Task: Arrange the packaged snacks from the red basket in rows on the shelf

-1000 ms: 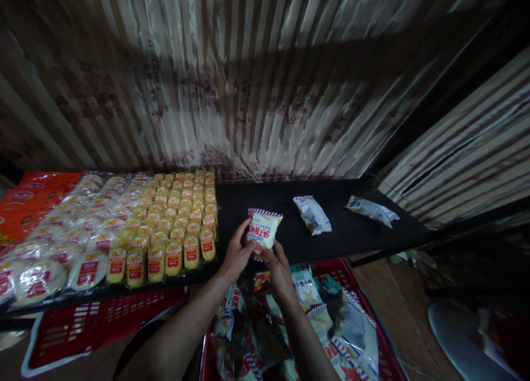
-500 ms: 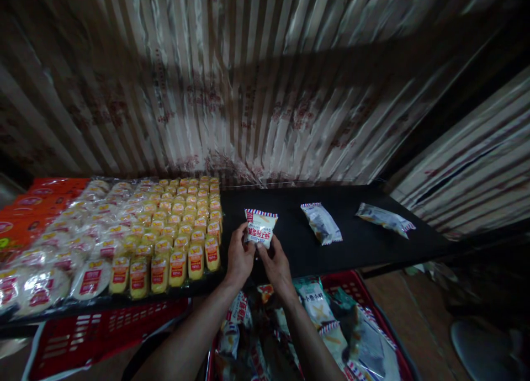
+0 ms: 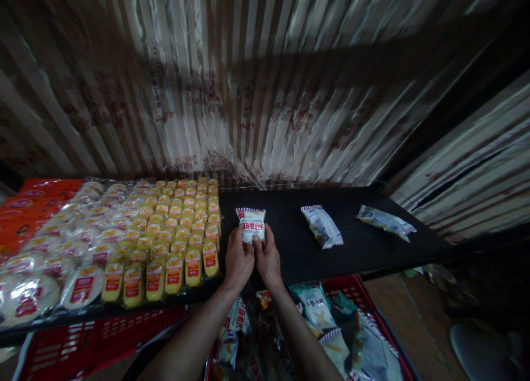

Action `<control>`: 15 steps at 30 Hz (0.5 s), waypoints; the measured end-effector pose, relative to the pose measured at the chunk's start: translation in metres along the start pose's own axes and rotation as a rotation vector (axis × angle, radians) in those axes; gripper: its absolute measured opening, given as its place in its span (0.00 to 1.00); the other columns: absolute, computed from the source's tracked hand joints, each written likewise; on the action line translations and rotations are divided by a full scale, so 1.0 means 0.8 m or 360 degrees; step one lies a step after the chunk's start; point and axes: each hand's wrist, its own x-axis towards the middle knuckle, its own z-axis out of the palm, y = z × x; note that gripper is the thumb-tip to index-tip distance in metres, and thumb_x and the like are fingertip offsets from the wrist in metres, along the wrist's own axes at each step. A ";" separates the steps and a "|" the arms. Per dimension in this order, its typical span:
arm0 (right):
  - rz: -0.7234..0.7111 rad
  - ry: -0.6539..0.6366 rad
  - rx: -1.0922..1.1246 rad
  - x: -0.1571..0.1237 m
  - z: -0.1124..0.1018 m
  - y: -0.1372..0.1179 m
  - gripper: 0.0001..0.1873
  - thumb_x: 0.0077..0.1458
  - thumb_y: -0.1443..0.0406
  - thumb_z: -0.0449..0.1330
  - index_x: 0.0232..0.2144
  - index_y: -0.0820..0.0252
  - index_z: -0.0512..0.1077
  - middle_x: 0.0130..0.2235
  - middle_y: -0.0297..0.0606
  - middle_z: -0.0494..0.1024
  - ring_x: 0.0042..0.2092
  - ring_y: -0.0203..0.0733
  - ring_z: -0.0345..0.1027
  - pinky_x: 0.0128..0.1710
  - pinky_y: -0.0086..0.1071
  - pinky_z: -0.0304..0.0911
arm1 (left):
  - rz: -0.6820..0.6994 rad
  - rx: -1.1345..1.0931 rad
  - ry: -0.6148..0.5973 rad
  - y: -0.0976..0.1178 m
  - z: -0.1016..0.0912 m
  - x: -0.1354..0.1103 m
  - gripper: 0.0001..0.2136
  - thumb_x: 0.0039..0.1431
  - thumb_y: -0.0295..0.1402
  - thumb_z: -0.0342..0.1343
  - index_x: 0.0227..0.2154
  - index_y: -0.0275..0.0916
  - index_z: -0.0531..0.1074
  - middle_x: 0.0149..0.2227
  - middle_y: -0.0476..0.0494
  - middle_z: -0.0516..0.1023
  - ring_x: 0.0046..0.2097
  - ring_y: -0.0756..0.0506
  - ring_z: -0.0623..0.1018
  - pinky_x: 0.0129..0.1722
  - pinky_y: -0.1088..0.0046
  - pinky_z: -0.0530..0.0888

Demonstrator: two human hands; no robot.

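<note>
Both hands grip one small white snack packet [image 3: 251,224] with red lettering and a red-and-blue striped top edge. My left hand [image 3: 237,261] pinches its lower left corner and my right hand [image 3: 268,258] its lower right. The packet stands upright on the black shelf [image 3: 360,245], just right of the rows of yellow packets [image 3: 182,226].
Two more striped packets [image 3: 322,226] [image 3: 385,220] lie flat farther right on the shelf. Round white cakes [image 3: 49,265] and orange boxes [image 3: 25,207] fill the left part. A red basket [image 3: 368,309] of snack packets sits below my arms, another red basket [image 3: 83,337] lower left. A striped curtain [image 3: 248,83] hangs behind.
Both hands carried the packet left and down, from above the shelf's front edge to standing on the shelf beside the yellow packets.
</note>
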 end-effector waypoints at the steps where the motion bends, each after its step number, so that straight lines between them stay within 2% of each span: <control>1: -0.0010 0.0011 0.0018 0.002 0.002 0.001 0.35 0.55 0.52 0.49 0.60 0.64 0.56 0.46 0.47 0.76 0.46 0.49 0.71 0.46 0.40 0.64 | -0.0008 0.0009 -0.0004 0.000 0.000 0.000 0.22 0.54 0.28 0.48 0.54 0.39 0.64 0.56 0.37 0.66 0.56 0.43 0.67 0.57 0.66 0.63; 4: -0.0042 0.0040 0.0064 0.011 0.007 0.003 0.35 0.55 0.53 0.49 0.60 0.64 0.56 0.47 0.47 0.75 0.48 0.49 0.70 0.47 0.39 0.63 | -0.0017 0.0039 0.0004 -0.002 0.002 0.000 0.23 0.54 0.28 0.48 0.54 0.41 0.64 0.56 0.39 0.66 0.58 0.42 0.66 0.59 0.66 0.61; 10: -0.0116 0.0071 0.0120 0.032 0.021 0.006 0.30 0.55 0.55 0.50 0.58 0.61 0.58 0.47 0.45 0.75 0.45 0.45 0.70 0.45 0.38 0.64 | -0.0119 0.0089 0.0000 -0.003 0.006 0.005 0.25 0.53 0.27 0.48 0.56 0.35 0.62 0.61 0.35 0.61 0.62 0.41 0.60 0.62 0.63 0.55; 15: -0.0171 0.0124 0.0116 0.053 0.031 0.004 0.23 0.53 0.55 0.52 0.49 0.60 0.65 0.46 0.46 0.73 0.44 0.45 0.68 0.46 0.39 0.63 | -0.0170 0.0069 -0.0007 -0.001 0.008 0.016 0.23 0.56 0.31 0.46 0.55 0.33 0.64 0.64 0.34 0.55 0.65 0.40 0.56 0.64 0.61 0.50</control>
